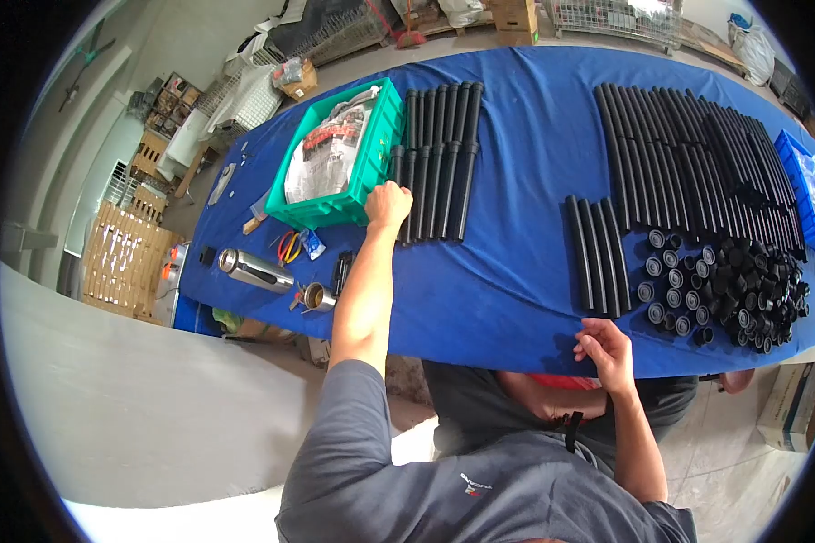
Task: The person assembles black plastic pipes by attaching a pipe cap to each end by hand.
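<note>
The left hand point(388, 204) grasps black tubes point(436, 163) beside the green crate point(371, 172), aligning them; the right hand point(607, 353) rests released at the blue table's point(516, 271) edge.

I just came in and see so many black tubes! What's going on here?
A person leans over a table with a blue cloth. Their left hand reaches onto a row of black tubes beside a green crate. Their right hand rests at the table's near edge, close to four short tubes and a pile of black caps.
</note>
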Action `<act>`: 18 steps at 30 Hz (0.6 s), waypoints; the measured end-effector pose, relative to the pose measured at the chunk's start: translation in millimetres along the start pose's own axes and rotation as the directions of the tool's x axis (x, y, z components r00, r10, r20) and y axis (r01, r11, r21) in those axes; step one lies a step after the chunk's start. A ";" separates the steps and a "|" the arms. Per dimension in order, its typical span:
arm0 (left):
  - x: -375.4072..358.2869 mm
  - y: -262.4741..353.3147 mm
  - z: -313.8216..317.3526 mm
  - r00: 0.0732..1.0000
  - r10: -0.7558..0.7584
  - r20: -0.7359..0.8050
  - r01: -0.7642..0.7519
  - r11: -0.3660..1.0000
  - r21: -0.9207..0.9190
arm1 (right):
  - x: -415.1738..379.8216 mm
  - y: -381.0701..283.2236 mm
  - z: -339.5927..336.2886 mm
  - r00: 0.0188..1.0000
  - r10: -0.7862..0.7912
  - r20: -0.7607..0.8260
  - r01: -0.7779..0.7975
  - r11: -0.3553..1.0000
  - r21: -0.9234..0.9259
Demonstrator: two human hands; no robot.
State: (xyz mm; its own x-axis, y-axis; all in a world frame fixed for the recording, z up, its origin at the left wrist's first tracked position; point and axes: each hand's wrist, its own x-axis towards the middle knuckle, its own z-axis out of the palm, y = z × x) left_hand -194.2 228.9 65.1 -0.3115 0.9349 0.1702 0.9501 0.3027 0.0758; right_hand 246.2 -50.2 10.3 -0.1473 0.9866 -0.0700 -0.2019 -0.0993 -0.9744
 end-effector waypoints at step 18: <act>-9.9 4.8 -4.1 0.999 -0.043 0.032 0.044 0.999 -0.013 | -1.3 3.7 -0.7 1.000 0.000 -0.011 0.000 1.000 0.007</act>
State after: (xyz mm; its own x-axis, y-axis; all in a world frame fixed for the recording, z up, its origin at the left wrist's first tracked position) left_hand -186.6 220.4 67.8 -0.3513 0.9264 0.1352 0.9353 0.3407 0.0961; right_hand 246.3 -51.8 6.6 -0.1363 0.9880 -0.0729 -0.2085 -0.1006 -0.9728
